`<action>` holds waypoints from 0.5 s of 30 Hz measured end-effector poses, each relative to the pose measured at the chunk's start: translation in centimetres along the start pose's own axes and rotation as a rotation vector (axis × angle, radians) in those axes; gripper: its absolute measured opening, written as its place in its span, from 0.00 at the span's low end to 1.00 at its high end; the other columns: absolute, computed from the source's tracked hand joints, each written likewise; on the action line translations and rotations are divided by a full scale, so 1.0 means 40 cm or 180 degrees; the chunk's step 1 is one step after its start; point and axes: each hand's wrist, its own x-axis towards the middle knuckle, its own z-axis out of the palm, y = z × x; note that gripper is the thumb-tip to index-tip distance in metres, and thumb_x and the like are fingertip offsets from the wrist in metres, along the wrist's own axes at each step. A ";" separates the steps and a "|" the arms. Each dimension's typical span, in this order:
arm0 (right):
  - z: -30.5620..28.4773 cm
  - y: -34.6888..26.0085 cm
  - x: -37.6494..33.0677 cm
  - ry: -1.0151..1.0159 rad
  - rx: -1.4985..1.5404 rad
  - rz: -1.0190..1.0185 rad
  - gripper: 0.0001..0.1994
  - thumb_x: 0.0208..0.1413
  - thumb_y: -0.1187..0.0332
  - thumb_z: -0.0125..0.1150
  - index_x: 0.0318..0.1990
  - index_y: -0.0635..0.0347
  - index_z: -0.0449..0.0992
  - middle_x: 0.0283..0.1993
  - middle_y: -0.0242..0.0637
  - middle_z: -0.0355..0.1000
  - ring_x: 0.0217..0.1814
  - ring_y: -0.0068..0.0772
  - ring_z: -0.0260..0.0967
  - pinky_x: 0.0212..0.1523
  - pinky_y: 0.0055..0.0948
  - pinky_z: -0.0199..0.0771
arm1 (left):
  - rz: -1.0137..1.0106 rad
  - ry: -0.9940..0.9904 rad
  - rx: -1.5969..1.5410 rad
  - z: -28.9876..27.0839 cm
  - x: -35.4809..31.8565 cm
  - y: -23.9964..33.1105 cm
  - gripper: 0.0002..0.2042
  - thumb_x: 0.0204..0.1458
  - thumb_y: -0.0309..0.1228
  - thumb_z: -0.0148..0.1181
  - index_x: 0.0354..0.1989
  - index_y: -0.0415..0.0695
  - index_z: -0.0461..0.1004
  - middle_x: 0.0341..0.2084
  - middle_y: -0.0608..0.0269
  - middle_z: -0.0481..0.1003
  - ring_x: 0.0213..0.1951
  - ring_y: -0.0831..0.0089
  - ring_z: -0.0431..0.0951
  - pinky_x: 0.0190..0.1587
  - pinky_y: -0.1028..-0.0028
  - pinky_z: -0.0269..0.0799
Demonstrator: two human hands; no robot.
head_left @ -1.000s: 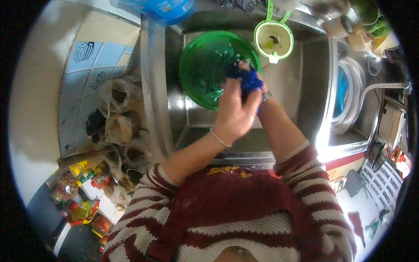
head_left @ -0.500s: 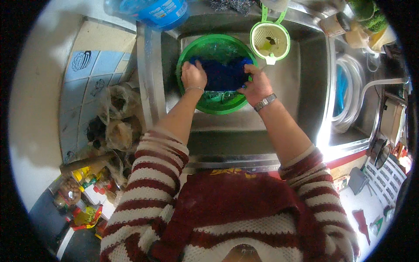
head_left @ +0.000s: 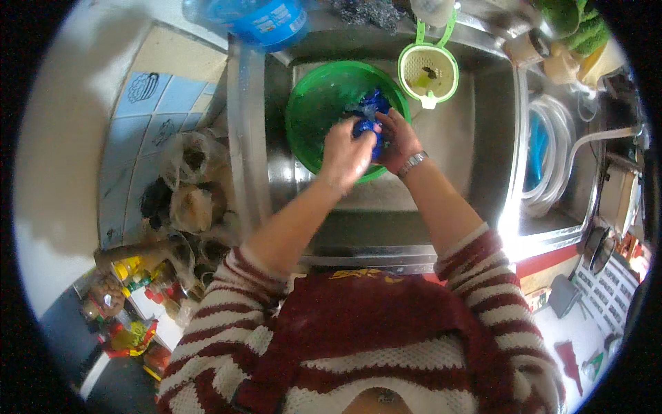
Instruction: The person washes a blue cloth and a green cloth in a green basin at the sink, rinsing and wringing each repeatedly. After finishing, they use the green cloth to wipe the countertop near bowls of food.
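Both hands were bunched together, left hand (head_left: 347, 153) and right hand (head_left: 395, 138) with fingers clamped tight on a wadded blue cloth (head_left: 370, 112), squeezing it between them. That cloth sat right over the green basin (head_left: 314, 117) inside the steel sink (head_left: 476, 148). Just beyond the basin hung a pale green strainer (head_left: 427, 72), with a blue bottle (head_left: 258, 19) up on the sink's back edge.

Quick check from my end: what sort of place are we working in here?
Most likely a home kitchen, at the sink. A steel sink holds a green basin, where both hands bunch a blue cloth; a strainer hangs at the rim, with tiled wall alongside.
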 end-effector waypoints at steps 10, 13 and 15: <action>-0.037 0.044 -0.041 -0.2353 0.0763 -0.0129 0.20 0.63 0.52 0.46 0.51 0.57 0.71 0.54 0.43 0.71 0.52 0.40 0.71 0.54 0.41 0.72 | 0.1997 0.0909 0.0209 0.058 -0.049 0.099 0.19 0.38 0.33 0.73 0.39 0.41 0.75 0.32 0.54 0.70 0.37 0.57 0.73 0.44 0.62 0.71; -0.001 0.015 -0.063 -0.1152 0.0032 -0.0436 0.18 0.64 0.57 0.43 0.53 0.59 0.70 0.54 0.42 0.71 0.55 0.40 0.70 0.56 0.40 0.72 | 0.1484 0.1095 0.0860 0.038 0.048 0.042 0.18 0.44 0.42 0.68 0.38 0.42 0.75 0.34 0.48 0.73 0.38 0.50 0.75 0.41 0.60 0.71; 0.021 -0.001 -0.083 -0.0483 -0.0244 -0.0145 0.19 0.64 0.58 0.42 0.52 0.60 0.71 0.51 0.42 0.73 0.53 0.40 0.72 0.54 0.40 0.74 | 0.0653 0.0343 0.0688 -0.033 0.138 -0.024 0.21 0.51 0.49 0.59 0.38 0.40 0.76 0.39 0.44 0.75 0.41 0.47 0.75 0.40 0.58 0.71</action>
